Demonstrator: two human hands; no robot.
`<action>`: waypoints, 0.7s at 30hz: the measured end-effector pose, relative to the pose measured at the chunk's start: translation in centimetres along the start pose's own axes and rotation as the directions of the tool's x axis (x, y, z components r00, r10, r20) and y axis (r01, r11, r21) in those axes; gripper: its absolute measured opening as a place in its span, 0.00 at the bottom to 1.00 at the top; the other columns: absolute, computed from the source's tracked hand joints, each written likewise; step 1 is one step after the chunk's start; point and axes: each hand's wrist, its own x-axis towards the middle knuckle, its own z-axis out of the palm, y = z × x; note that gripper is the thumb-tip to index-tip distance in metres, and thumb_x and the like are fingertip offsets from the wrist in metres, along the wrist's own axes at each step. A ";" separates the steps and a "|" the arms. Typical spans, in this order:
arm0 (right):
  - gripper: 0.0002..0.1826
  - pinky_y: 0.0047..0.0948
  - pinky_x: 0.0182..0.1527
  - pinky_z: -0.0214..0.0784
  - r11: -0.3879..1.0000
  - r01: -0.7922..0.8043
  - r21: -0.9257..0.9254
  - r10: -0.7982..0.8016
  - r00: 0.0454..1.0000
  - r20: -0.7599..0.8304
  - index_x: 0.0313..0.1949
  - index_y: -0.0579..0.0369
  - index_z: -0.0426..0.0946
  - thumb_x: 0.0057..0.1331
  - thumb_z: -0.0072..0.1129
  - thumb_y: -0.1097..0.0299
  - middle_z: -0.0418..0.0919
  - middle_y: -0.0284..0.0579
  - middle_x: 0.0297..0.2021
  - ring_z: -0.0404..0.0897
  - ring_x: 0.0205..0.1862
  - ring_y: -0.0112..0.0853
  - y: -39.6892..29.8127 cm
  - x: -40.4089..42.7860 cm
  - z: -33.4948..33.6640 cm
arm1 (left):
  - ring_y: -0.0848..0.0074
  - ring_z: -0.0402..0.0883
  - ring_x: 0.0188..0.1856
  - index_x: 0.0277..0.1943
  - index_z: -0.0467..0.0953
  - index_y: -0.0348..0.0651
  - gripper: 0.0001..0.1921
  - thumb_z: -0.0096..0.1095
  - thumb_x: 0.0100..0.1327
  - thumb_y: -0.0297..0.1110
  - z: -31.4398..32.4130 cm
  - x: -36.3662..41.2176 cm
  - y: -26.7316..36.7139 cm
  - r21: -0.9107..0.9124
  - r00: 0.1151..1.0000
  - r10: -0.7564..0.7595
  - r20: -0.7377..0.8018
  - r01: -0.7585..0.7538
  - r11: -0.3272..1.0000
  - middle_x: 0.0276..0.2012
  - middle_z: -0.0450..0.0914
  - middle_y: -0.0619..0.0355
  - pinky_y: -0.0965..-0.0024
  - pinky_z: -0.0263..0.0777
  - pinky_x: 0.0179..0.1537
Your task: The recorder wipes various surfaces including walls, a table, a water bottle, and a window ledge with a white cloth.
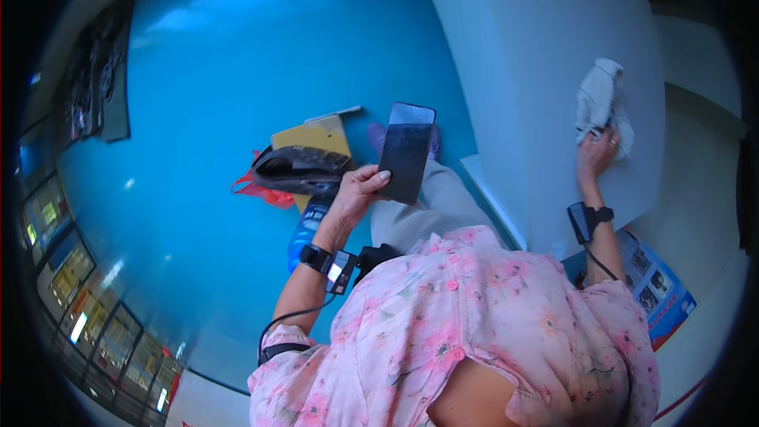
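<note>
My left hand [357, 188] grips a dark smartphone [407, 154] by its lower left edge, thumb on the front, and holds it out before my body. The phone's screen looks dark, with a lighter band across the top. Off to the right, my right hand [599, 151] has its fingers on a crumpled white cloth [598, 98], which lies against a broad pale surface [569, 24]. Part of the cloth spreads beyond the fingers, and the fingertips are partly hidden in its folds.
On the blue floor [237, 71], left of my legs, are a dark open bag [302, 167], a yellow board [320, 133], a red plastic bag [267, 193] and a blue bottle [305, 228]. A printed poster [655, 284] is beside my right arm. Dark items [98, 83] lie far left.
</note>
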 end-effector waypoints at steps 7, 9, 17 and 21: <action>0.25 0.43 0.58 0.59 0.977 0.209 0.039 -0.198 0.961 -0.194 0.53 0.51 0.71 0.55 0.60 0.61 0.69 0.51 0.54 0.67 0.57 0.45 -9.0 11.7 0.1 | 0.71 0.81 0.44 0.49 0.75 0.38 0.12 0.59 0.63 0.32 7.9 3.1 1.8 -0.305 0.977 -0.020 0.214 0.086 0.949 0.42 0.81 0.57 0.60 0.74 0.49; 0.27 0.41 0.59 0.58 0.976 0.217 0.012 -0.210 0.959 -0.191 0.55 0.50 0.69 0.56 0.60 0.60 0.68 0.51 0.55 0.67 0.57 0.45 -11.5 12.6 -2.6 | 0.70 0.80 0.45 0.50 0.74 0.39 0.13 0.59 0.63 0.32 7.7 3.5 2.2 -0.350 0.971 -0.011 0.240 0.097 0.932 0.43 0.81 0.57 0.60 0.74 0.49; 0.30 0.31 0.60 0.57 -0.026 -0.676 0.737 -0.479 0.655 0.584 0.62 0.59 0.60 0.64 0.53 0.57 0.68 0.45 0.56 0.68 0.54 0.29 -16.6 -0.7 -12.1 | 0.72 0.81 0.43 0.50 0.74 0.38 0.14 0.59 0.63 0.33 8.9 4.3 2.2 -0.408 0.946 0.037 0.322 0.103 0.907 0.43 0.81 0.56 0.64 0.75 0.45; 0.33 0.32 0.60 0.57 -0.134 -0.918 0.374 -0.641 0.369 0.673 0.66 0.54 0.56 0.67 0.49 0.51 0.70 0.42 0.53 0.69 0.54 0.29 -20.0 -2.4 -12.3 | 0.73 0.81 0.40 0.50 0.74 0.36 0.15 0.59 0.64 0.33 9.5 4.2 2.1 -0.442 0.939 0.047 0.340 0.116 0.889 0.41 0.81 0.56 0.68 0.76 0.42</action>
